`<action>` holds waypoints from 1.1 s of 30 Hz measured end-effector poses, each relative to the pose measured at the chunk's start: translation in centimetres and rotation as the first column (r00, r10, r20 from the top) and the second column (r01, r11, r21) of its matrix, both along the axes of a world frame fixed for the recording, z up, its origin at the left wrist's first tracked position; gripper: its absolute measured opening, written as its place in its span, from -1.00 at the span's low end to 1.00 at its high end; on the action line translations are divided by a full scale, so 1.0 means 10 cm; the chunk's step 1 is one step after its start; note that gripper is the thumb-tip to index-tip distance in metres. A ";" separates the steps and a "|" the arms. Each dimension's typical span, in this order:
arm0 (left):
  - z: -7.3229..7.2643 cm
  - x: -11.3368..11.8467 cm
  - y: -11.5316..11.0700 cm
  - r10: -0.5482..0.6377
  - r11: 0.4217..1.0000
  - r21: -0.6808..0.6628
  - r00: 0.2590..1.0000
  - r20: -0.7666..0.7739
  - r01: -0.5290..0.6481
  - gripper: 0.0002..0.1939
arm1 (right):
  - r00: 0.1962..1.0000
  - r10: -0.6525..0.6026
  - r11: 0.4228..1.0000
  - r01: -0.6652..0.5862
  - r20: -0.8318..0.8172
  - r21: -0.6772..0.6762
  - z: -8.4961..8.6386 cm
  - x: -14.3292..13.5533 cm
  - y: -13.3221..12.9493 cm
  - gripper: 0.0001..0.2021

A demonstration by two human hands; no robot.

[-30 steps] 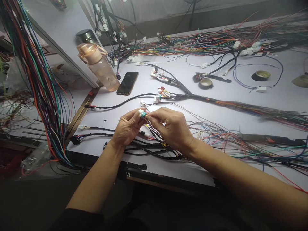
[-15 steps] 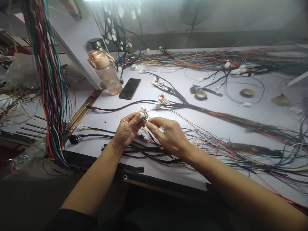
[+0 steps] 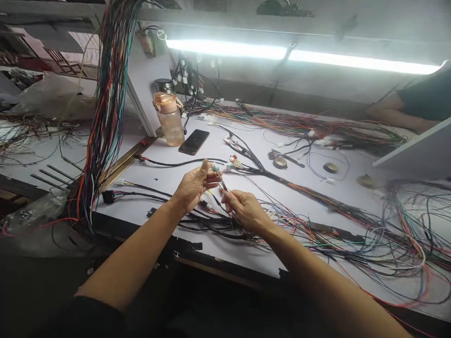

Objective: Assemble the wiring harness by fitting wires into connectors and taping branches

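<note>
My right hand (image 3: pixel 243 209) pinches a few thin wires just below a small white and teal connector (image 3: pixel 215 167). The connector stands up at the end of those wires, by the fingertips of my left hand (image 3: pixel 193 188). My left hand is turned palm inward with its thumb raised and its fingers apart; the connector seems to stand clear of the thumb. Under both hands lie black-sleeved cables (image 3: pixel 211 221) on the white table. Behind them is a taped harness branch (image 3: pixel 262 172) with white and red connectors.
A bottle (image 3: pixel 170 123) and a phone (image 3: pixel 194 142) stand and lie at the back left. Tape rolls (image 3: pixel 280 162) lie right of centre. A hanging wire bundle (image 3: pixel 107 112) is at left. Another person's arm (image 3: pixel 394 115) shows at far right.
The view has tilted up, showing the lamp and another person's arm. My left thumb has lifted off the connector, and my right hand has drawn down along the wires.
</note>
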State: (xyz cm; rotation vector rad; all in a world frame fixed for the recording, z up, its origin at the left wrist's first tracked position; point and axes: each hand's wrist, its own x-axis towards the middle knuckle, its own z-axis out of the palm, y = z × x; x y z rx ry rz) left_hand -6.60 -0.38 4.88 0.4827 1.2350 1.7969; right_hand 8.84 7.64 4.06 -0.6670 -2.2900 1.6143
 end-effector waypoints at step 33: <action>-0.24 0.40 -0.09 -0.268 0.805 -0.380 0.292 -0.918 -0.455 -0.71 | 0.923 -0.119 0.990 0.082 -0.365 -0.114 -0.20 0.13 -0.02 -0.68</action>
